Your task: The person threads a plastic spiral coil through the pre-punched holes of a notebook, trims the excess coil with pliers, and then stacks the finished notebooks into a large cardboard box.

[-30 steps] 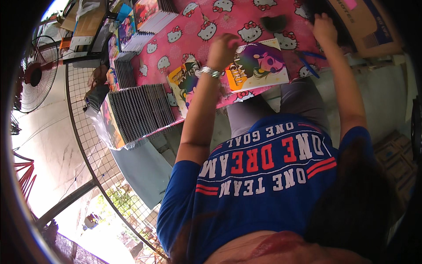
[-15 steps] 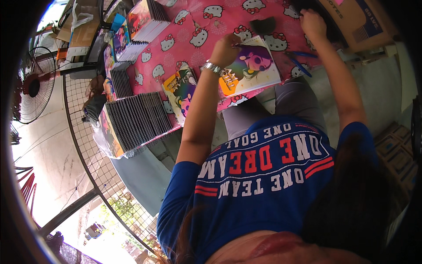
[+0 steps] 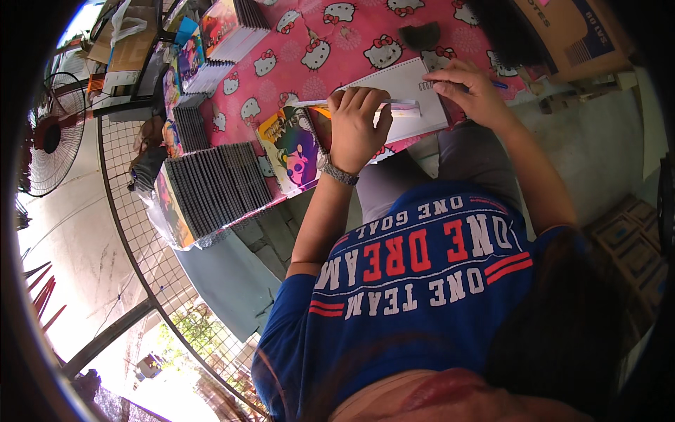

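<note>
A notebook lies at the table's near edge in front of me, its white page (image 3: 401, 81) bare. My left hand (image 3: 360, 123) is closed on its colourful cover (image 3: 406, 107), which is raised and seen nearly edge-on. My right hand (image 3: 472, 90) is at the notebook's right edge, fingers bent and pinched together. At those fingertips shows a short row of dark wire loops (image 3: 426, 86). The blue end of a thin tool (image 3: 499, 84) sticks out behind the right hand; the rest is hidden. Left of my left wrist lies another illustrated notebook (image 3: 292, 148).
Stacks of spiral-bound notebooks (image 3: 218, 190) line the table's left side, more (image 3: 235, 32) farther back. A dark, curved piece (image 3: 420, 35) lies on the pink patterned tablecloth (image 3: 302, 77). A cardboard box (image 3: 569, 35) stands at the far right. A fan (image 3: 60, 133) is at the left.
My left hand has turned the notebook's cover up, uncovering the white page. My right hand has come from the dark area by the box down to the notebook's right edge.
</note>
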Available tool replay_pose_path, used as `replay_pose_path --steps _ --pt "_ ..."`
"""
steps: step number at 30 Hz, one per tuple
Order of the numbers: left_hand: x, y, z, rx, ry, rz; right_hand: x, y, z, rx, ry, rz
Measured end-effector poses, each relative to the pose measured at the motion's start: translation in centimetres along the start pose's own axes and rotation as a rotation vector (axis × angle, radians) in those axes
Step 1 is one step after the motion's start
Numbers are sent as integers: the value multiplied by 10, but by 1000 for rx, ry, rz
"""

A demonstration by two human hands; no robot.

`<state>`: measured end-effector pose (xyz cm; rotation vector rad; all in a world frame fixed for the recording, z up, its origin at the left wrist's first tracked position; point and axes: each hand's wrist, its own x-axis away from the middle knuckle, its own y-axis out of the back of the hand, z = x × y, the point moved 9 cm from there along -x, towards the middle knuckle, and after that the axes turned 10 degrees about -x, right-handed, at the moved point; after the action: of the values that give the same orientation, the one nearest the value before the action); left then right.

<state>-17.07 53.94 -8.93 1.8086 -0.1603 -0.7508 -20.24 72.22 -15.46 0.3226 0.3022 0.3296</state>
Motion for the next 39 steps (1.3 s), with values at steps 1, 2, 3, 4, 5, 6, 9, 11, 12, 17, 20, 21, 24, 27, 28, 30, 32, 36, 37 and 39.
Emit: replay_pose_path --steps 1,2,3,4,5,6,9,11,12,17,20,21,24,27,28,30,32,36,37,39 --pt "1 0 0 -2 -6 -12 -2 -1 -3 2 -38 -17" --pt "3 0 2 -2 -6 -18 -4 -3 -6 3 -76 -34" --pt "5 -1 4 -2 -7 -24 -11 -5 -8 102 -102 -40" --pt "6 -1 5 -1 -11 -30 -20 -7 -11 202 -128 -51" --pt "7 -1 5 -3 -18 -31 -29 -8 -15 299 -154 -61" --pt "8 -1 4 -6 -25 -32 -36 -14 -25 394 -190 -9" --pt "10 3 1 -11 -49 -28 -54 -30 -57 596 -262 122" --pt "16 6 -1 -2 -56 -51 -56 -36 -67 626 -266 175" --pt "19 9 -2 -3 -60 -59 -56 -37 -67 637 -227 154" --pt "25 26 -16 -3 -88 -62 -38 -19 -7 242 -30 -41" --pt "23 34 -23 -36 -98 -85 -22 -1 45 134 40 -146" --pt "23 35 -23 -38 -96 -91 -20 -1 51 121 50 -146" --pt "19 33 -25 -47 -89 -127 -17 2 56 68 60 -151" --pt "10 17 -20 -77 -48 -159 -18 -8 42 -31 79 -88" --pt "7 9 -15 -96 -28 -163 -18 -16 44 -68 114 -22" --pt "7 1 -7 -135 11 -167 -16 -24 43 -195 76 30" --pt "6 -4 -6 -141 -12 -145 -4 -26 36 -364 -79 -10" --pt "8 -8 -7 -128 -19 -122 38 -26 30 -327 -116 -117" --pt "6 -10 -8 -102 -7 -119 45 -30 37 -243 -29 -121" --pt "2 -12 -10 -46 22 -116 51 -59 40 -393 -37 -136"
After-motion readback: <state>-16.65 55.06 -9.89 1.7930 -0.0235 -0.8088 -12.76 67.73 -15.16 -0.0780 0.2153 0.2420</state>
